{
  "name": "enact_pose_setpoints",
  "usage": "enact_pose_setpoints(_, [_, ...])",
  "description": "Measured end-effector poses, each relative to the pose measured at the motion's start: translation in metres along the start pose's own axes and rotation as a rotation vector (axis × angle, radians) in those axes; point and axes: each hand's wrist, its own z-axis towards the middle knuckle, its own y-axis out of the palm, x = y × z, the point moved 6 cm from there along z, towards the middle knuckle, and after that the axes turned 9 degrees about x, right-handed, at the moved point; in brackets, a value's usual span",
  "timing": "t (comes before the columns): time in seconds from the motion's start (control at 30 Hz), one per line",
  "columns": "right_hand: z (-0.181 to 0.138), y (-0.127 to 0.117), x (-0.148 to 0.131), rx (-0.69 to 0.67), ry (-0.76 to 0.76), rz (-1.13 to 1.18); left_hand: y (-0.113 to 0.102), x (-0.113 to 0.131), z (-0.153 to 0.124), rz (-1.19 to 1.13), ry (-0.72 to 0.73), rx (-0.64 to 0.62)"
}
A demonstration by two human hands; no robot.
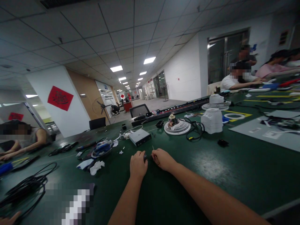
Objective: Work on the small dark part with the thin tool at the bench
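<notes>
While left hand (138,164) grips small dark part (145,157), right hand (163,158) pinches thin tool (153,147) just beside it.

light: ceiling panels (149,60), dim room | glare: sheen on green table (211,162) | edges: wide-angle bending, tilted

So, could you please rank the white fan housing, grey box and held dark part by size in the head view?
Largest: white fan housing and grey box look alike, box nearer, unranked.
Smallest: dark part at the left hand.
</notes>
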Motion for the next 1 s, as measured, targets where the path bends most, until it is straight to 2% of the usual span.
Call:
enact_pose_setpoints(0.1, [0.001, -0.003, 0.003, 0.021, 0.035, 0.061, -0.002, 0.003, 0.0, -0.038, 0.034, 0.006])
enact_pose_setpoints(0.33, [0.002, -0.015, 0.011, 0.191, 0.102, 0.432, -0.008, 0.018, -0.002, -0.158, 0.219, 0.017])
enact_pose_setpoints(0.57, [0.007, -0.005, 0.015, 0.152, 0.175, 0.847, -0.009, 0.022, -0.003, -0.25, 0.305, 0.116])
enact_pose_setpoints(0.67, [0.009, -0.009, 0.014, 0.192, 0.183, 0.88, -0.009, 0.022, -0.003, -0.268, 0.334, 0.17])
enact_pose_setpoints(0.83, [0.008, -0.02, 0.01, 0.28, 0.177, 0.803, -0.011, 0.022, -0.005, -0.294, 0.363, 0.23])
enact_pose_setpoints(1.0, [0.007, -0.015, 0.008, 0.218, 0.183, 0.892, -0.015, 0.024, -0.005, -0.33, 0.373, 0.236])
